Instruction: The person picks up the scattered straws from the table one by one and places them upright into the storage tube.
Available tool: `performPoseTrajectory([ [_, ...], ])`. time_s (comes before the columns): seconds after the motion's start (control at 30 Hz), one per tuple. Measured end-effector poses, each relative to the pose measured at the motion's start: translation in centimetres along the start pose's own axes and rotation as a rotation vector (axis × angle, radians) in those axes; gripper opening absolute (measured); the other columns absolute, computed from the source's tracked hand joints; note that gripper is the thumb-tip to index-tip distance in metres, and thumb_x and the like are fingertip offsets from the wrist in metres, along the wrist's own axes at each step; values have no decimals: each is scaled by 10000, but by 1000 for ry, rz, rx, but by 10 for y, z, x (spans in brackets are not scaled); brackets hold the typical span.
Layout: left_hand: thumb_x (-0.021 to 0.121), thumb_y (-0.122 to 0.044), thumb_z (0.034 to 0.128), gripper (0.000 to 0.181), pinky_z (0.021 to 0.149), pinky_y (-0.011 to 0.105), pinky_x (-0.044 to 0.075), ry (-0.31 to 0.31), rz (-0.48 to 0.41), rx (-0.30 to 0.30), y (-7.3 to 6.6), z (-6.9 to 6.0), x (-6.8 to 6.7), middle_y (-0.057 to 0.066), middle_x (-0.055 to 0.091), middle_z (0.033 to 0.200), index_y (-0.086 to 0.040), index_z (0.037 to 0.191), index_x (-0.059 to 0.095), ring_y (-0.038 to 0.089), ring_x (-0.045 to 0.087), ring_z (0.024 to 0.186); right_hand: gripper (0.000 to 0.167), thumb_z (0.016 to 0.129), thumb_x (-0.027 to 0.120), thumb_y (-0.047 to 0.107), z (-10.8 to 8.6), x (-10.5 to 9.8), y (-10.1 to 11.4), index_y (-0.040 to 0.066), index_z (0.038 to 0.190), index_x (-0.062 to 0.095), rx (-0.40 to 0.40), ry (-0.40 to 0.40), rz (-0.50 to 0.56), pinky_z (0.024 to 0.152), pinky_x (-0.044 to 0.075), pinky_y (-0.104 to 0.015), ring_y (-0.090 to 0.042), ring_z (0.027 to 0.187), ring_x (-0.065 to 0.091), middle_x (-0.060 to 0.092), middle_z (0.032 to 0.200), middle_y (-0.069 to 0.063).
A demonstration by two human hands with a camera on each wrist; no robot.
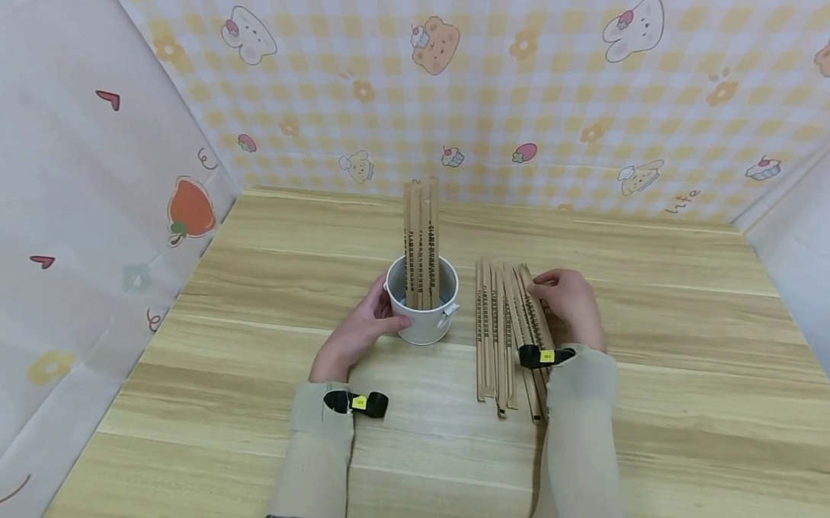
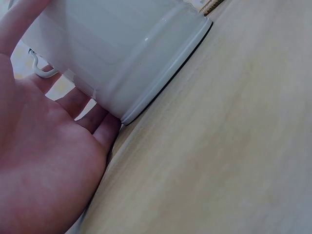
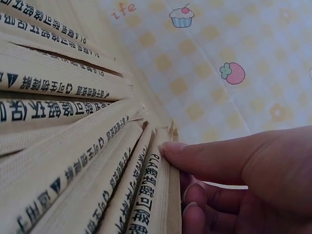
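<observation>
The left hand is wrapped around the side of a small white metal pail, thumb across the near wall and fingers bent along the far left side, close to the base where it meets the counter. The right hand has its thumb and fingers brought close together at the far end of a paper-wrapped straw on the right edge of a spread-out row; whether the pinch takes in just that one or a neighbour too, I can't tell

Inside the pail, several wrapped straws stand nearly upright, their tops well above the rim. To the right of the pail and apart from it, the loose straws lie side by side on the wood-grained counter, some overlapping, dark print running along the wrappers

Each wrist carries a small black camera, strapped over a pale sleeve. Behind the counter hangs a yellow-and-white checked cloth with bears, cupcakes and flowers on it, and a whitish cloth with a big strawberry and hearts covers the left side
</observation>
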State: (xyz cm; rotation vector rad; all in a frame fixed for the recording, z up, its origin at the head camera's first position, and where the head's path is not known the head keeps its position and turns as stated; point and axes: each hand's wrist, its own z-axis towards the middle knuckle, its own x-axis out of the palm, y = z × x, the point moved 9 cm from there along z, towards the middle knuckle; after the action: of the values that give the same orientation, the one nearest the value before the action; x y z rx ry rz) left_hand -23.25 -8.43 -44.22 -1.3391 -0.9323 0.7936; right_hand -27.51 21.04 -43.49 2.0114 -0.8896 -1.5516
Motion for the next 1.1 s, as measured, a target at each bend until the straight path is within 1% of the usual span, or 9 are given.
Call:
performPoseTrajectory([
  [0.1,696,-135,760,837,1075,342,142,1,2,6,1,0,-1,-27,249,1429,-338,1399,194,129,205,1309,302,874,561,234,-1,-1,0,46,1109,591,-2,-12,10,613,493,-315,-233,742,585,600,958,-136],
  [0.27,682,-97,768,836,1076,350,138,-2,-3,-1,-2,-1,0,-6,238,1435,-316,1406,187,146,199,1312,288,873,569,218,-2,-2,1,51,1105,602,6,-18,46,635,501,-317,-233,767,583,600,983,-130],
  [0.43,660,-53,776,841,1077,367,132,8,-8,4,-16,-5,6,55,222,1444,-241,1425,159,188,190,1317,276,878,561,197,-3,-1,-1,41,1100,611,46,5,77,682,498,-318,-230,826,580,592,1059,-132],
  [0.5,658,-55,777,842,1076,363,139,12,-6,4,-20,-6,8,64,224,1442,-225,1428,152,191,195,1314,275,885,547,187,-3,-1,-1,32,1103,607,54,11,71,692,501,-322,-232,836,583,587,1075,-142],
  [0.6,656,-54,776,841,1074,367,147,17,-1,5,-23,-7,10,79,235,1435,-210,1429,150,201,206,1310,283,889,531,180,-4,-2,0,16,1109,601,53,14,58,701,506,-329,-234,842,589,585,1081,-156],
  [0.73,649,-42,775,843,1074,368,148,19,2,8,-23,-7,11,88,247,1428,-202,1431,144,207,215,1307,276,886,532,182,-8,-8,3,18,1093,611,33,1,25,674,495,-319,-232,807,582,604,1026,-152],
  [0.9,651,-46,772,852,1075,361,143,18,0,3,-21,-7,11,75,238,1434,-213,1432,138,195,208,1309,240,886,525,205,-13,-17,10,53,1041,627,10,-27,3,643,427,-301,-227,722,530,609,882,-127],
  [0.97,651,-45,772,852,1075,366,142,20,-5,5,-21,-7,11,77,235,1434,-217,1431,138,199,206,1309,235,890,518,217,-16,-21,14,61,1030,624,1,-35,0,635,421,-305,-229,709,533,609,852,-124],
  [1.1,651,-49,776,844,1075,368,139,22,-9,8,-22,-8,10,75,233,1434,-230,1428,146,196,201,1311,245,895,514,237,-22,-30,24,63,1036,612,-7,-50,16,630,439,-305,-232,741,554,606,893,-114],
])
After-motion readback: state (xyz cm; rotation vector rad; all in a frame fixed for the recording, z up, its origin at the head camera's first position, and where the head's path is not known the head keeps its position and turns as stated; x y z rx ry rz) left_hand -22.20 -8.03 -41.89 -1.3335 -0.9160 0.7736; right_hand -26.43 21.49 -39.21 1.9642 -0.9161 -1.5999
